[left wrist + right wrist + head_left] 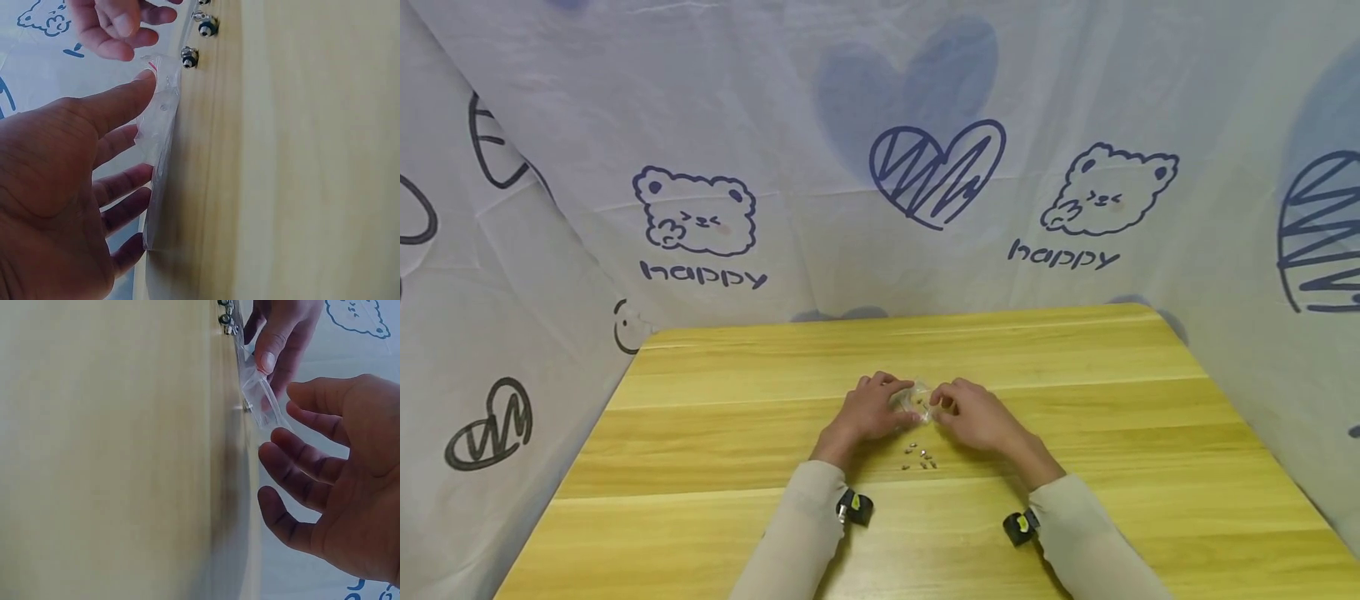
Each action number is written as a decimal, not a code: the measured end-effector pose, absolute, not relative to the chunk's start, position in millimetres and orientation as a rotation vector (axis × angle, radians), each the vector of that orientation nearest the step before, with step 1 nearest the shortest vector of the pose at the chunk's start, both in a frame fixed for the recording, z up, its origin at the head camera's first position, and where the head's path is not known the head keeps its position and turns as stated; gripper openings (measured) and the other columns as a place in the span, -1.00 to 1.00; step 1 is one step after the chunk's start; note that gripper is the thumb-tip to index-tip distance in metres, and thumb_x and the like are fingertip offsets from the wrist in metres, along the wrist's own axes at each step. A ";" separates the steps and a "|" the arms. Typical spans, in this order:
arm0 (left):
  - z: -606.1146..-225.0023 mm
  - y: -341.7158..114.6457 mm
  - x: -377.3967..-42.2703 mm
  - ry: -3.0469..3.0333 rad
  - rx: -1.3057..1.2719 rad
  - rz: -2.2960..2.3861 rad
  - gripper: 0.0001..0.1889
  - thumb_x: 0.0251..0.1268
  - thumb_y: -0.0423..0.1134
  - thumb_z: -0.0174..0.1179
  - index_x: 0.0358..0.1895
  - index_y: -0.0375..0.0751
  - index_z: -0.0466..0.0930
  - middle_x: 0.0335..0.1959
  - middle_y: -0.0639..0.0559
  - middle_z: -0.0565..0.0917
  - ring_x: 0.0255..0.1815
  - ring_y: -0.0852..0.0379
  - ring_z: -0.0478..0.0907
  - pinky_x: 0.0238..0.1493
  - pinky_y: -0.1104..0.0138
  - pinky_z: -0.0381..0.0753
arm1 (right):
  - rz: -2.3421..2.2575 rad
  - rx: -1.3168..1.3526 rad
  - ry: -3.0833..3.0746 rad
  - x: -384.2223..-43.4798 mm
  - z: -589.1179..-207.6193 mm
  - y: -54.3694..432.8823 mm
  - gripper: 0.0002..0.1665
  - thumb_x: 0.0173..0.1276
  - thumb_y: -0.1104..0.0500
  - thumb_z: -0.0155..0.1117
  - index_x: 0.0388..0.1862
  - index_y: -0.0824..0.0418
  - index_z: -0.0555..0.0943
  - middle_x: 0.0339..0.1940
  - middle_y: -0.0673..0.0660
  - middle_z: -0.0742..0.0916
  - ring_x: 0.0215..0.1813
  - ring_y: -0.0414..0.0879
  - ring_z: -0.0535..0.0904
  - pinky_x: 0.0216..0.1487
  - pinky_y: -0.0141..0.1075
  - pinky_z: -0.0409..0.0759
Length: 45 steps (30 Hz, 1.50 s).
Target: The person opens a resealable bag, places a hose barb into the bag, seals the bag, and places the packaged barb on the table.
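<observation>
A small clear plastic bag [919,403] with a bit of red at one end lies on the table between the two hands. My left hand [872,407] rests at the bag's left side. Its thumb [134,94] touches the bag near the red mark, while the spread fingers touch farther along the plastic. Close by on the other side, my right hand [976,415] has loosely bent fingers [294,462] with nothing seen between them. Several small metal fittings with dark rings [190,57] lie on the wood nearer me than the bag.
The wooden table [700,450] spreads out around both hands. Behind it hangs a white cloth [820,242] printed with bears and hearts, and more cloth hangs at both sides. Each wrist wears a black camera mount [1021,527].
</observation>
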<state>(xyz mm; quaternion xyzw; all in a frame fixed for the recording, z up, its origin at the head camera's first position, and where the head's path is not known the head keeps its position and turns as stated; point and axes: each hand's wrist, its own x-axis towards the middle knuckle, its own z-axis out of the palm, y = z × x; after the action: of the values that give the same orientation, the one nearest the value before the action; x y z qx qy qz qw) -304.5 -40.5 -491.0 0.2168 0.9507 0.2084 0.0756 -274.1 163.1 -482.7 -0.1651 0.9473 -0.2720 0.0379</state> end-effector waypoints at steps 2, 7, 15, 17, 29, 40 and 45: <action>-491.2 -40.8 -304.6 2.854 0.658 0.625 -0.37 0.26 0.17 0.21 0.37 0.09 0.40 0.31 -0.08 0.42 0.23 -0.15 0.35 0.12 -0.07 0.39 | -0.820 -0.543 2.901 -270.5 -482.3 163.1 -0.86 0.35 0.14 0.25 -0.13 0.03 0.63 -0.28 -0.05 0.62 -0.23 -0.19 0.52 -0.14 -0.22 0.51; -490.7 -41.6 -305.4 2.860 0.660 0.625 -0.38 0.26 0.16 0.21 0.37 0.10 0.40 0.32 -0.08 0.42 0.23 -0.15 0.35 0.12 -0.08 0.39 | -0.783 -0.631 2.874 -263.7 -482.7 162.7 -0.83 0.29 0.18 0.28 -0.14 0.04 0.64 -0.32 -0.08 0.62 -0.25 -0.23 0.51 -0.13 -0.25 0.52; -489.3 -42.6 -306.7 2.858 0.658 0.648 -0.37 0.25 0.17 0.22 0.37 0.10 0.41 0.31 -0.08 0.42 0.23 -0.15 0.35 0.13 -0.08 0.38 | -0.696 -0.777 2.844 -253.9 -480.7 161.9 -0.94 0.24 0.09 0.34 -0.42 -0.05 0.63 -0.45 -0.18 0.60 -0.36 -0.26 0.47 -0.24 -0.29 0.46; -490.1 -42.9 -307.6 2.862 0.656 0.650 -0.37 0.24 0.18 0.22 0.37 0.09 0.41 0.31 -0.08 0.42 0.23 -0.15 0.35 0.14 -0.09 0.38 | -0.674 -0.810 2.841 -252.0 -480.6 161.7 -0.91 0.22 0.05 0.37 -0.45 -0.07 0.64 -0.44 -0.19 0.60 -0.36 -0.29 0.46 -0.24 -0.32 0.45; -490.8 -43.4 -305.1 2.863 0.650 0.662 -0.36 0.22 0.17 0.24 0.35 0.05 0.42 0.29 -0.11 0.43 0.23 -0.16 0.35 0.14 -0.11 0.38 | -0.606 -0.849 2.832 -243.7 -484.4 157.4 -0.92 0.12 0.07 0.47 -0.44 -0.02 0.70 -0.39 -0.12 0.58 -0.35 -0.28 0.42 -0.24 -0.35 0.45; -490.8 -41.6 -302.0 2.851 0.640 0.688 -0.37 0.23 0.15 0.25 0.36 0.07 0.42 0.29 -0.09 0.43 0.23 -0.15 0.35 0.15 -0.09 0.37 | -0.645 -0.833 2.829 -239.6 -487.0 156.0 -0.91 0.20 0.15 0.40 -0.48 -0.03 0.70 -0.41 -0.15 0.57 -0.33 -0.31 0.44 -0.21 -0.34 0.48; -492.4 -41.6 -302.4 2.853 0.640 0.684 -0.37 0.23 0.16 0.24 0.36 0.07 0.42 0.29 -0.09 0.43 0.23 -0.14 0.35 0.15 -0.09 0.38 | -0.689 -0.783 2.840 -241.5 -486.2 157.1 -0.88 0.25 0.15 0.32 -0.47 -0.05 0.65 -0.40 -0.17 0.57 -0.30 -0.29 0.47 -0.16 -0.31 0.49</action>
<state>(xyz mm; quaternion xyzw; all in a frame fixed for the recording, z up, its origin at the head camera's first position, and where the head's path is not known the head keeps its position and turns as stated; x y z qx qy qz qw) -302.4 -41.6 -492.4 0.2126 0.9478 0.2274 0.0695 -241.5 157.1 -486.2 -0.2585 0.9371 -0.2273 0.0579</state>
